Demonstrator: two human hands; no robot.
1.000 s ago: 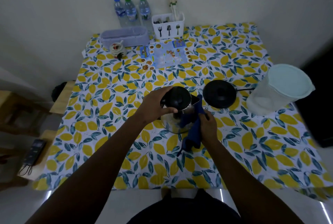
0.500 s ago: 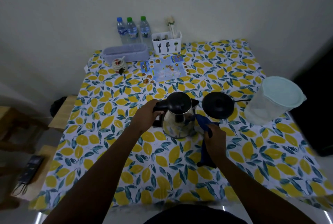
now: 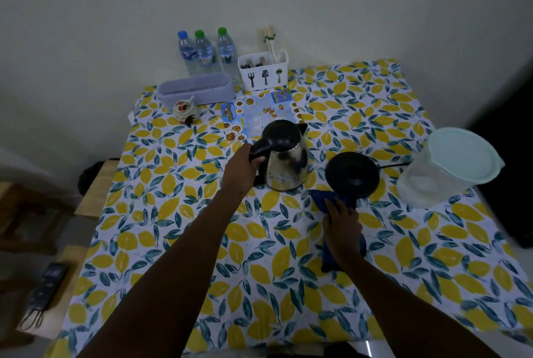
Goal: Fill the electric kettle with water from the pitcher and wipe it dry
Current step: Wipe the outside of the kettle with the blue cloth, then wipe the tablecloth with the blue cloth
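Observation:
The steel electric kettle with a black lid stands upright on the lemon-print table, left of its round black base. My left hand grips the kettle's black handle. My right hand lies on a blue cloth that rests on the table just in front of the base. The translucent pitcher with a pale green lid stands at the right, beyond the base.
At the back stand three water bottles, a white cutlery caddy, a lavender tray, a small jar and a menu card. A power cord runs from the base. A wooden bench sits left.
My right hand has drawn the blue cloth away from the kettle's side and down onto the table. The kettle now stands upright, held only by its handle.

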